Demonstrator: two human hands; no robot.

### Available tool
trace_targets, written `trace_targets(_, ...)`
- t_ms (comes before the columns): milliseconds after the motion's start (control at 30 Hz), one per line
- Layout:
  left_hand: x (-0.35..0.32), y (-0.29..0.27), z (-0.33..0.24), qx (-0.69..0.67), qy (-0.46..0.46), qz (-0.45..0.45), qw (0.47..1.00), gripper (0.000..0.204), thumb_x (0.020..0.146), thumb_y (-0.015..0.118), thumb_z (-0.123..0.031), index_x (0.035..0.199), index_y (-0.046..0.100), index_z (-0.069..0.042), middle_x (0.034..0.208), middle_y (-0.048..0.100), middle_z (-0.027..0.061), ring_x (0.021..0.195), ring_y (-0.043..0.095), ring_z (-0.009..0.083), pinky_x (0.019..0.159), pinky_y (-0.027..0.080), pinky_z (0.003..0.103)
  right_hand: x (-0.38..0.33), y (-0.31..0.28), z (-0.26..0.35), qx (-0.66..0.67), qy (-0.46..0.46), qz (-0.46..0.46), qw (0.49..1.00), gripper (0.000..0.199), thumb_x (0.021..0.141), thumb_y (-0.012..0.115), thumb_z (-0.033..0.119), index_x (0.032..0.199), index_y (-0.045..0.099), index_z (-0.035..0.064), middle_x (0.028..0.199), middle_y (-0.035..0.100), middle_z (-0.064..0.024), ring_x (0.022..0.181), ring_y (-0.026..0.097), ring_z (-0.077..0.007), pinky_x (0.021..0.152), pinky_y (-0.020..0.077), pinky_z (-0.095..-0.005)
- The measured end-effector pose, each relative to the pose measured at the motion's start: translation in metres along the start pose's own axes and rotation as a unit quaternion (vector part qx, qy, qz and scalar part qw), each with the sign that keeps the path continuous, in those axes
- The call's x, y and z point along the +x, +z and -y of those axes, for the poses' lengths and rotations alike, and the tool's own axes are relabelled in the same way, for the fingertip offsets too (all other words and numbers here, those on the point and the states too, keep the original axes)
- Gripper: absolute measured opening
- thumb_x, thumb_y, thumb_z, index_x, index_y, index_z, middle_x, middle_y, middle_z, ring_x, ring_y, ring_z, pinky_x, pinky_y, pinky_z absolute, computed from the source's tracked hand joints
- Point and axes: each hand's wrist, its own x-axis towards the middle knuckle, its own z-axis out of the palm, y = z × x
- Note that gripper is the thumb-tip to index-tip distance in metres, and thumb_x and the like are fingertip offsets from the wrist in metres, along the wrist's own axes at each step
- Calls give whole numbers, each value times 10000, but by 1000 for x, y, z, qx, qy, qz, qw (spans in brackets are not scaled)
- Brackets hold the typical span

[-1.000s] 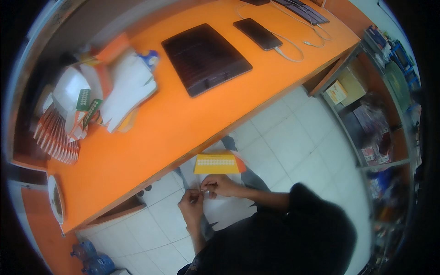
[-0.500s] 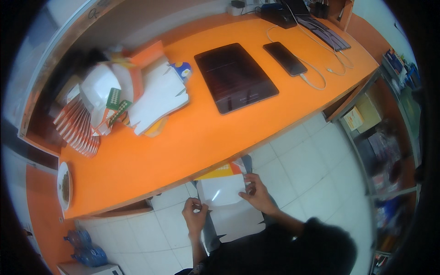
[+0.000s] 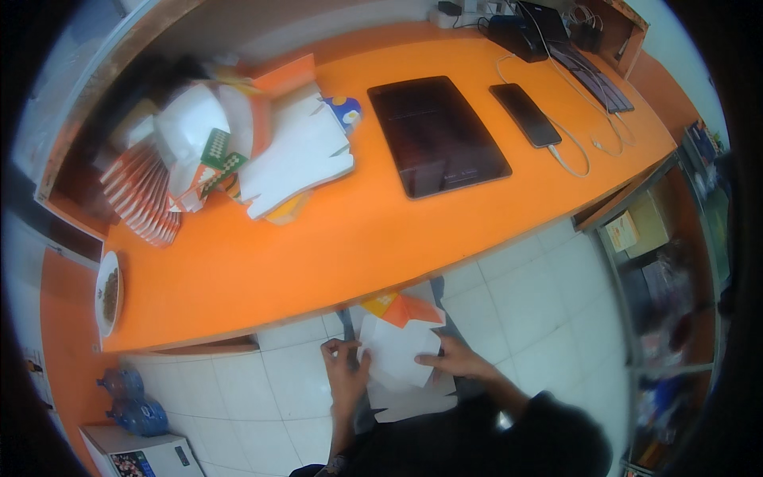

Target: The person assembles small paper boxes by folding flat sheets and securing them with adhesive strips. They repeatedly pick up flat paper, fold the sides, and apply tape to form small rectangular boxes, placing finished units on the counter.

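Over my lap, below the front edge of the desk, is a partly folded cardboard box (image 3: 397, 354), its plain white side up and orange and yellow flaps showing at its far end. My right hand (image 3: 458, 359) grips its right edge, thumb on top and the other fingers partly hidden behind. At the left edge, my left hand (image 3: 345, 372) is closed, with thumb and fingertips pinching the cardboard's side. Under the box, a flat white card sheet (image 3: 413, 404) with notched edges lies across my legs.
On the orange desk (image 3: 318, 262) lie a black tablet (image 3: 439, 137) and a phone (image 3: 524, 115) with its cable plugged in. A heap of white card blanks (image 3: 298, 151) and striped folded cartons (image 3: 141, 193) sits left. A white bowl (image 3: 109, 294) stands at the desk's left end; blue bottles (image 3: 137, 413) are below.
The box's far-end flaps have folded up, showing more orange. My right hand has shifted lower along its edge. The head view has turned slightly, moving the desk items right and up.
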Motion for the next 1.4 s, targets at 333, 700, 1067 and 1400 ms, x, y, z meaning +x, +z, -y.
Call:
trace_targets(333, 9, -6, -40, -94, 28, 376, 921, 462, 646, 847, -322, 890, 559, -55, 750, 552, 97, 679, 561, 205, 631, 470, 320, 49, 10, -3, 13, 12, 146, 989, 544, 859, 595, 122, 1317, 345, -31, 986, 597, -164, 656, 654, -199, 479, 548, -282)
trace_targets(700, 9, 16, 0, -221, -42, 327, 918, 218, 762, 674, 22, 898, 509, -22, 697, 539, 38, 662, 583, 102, 528, 491, 255, 54, 11, -13, 43, 20, 116, 992, 381, 918, 597, 245, 1176, 480, -10, 965, 606, -132, 735, 661, -190, 663, 569, -307)
trace_targets(1067, 1, 25, 2, -270, -61, 303, 912, 279, 769, 645, 34, 934, 435, -44, 753, 478, 21, 643, 531, 89, 528, 461, 231, 59, -4, -14, 15, 31, 160, 987, 315, 912, 605, 245, 1092, 599, -14, 972, 626, -105, 831, 649, -184, 748, 546, -304)
trace_targets(1400, -5, 29, -10, -327, -26, 275, 904, 309, 772, 637, 30, 914, 381, -69, 791, 460, 11, 720, 468, 65, 599, 420, 219, 54, -6, -1, 4, 32, 158, 987, 298, 922, 587, 252, 1045, 596, -19, 907, 628, -99, 748, 657, -172, 676, 566, -289)
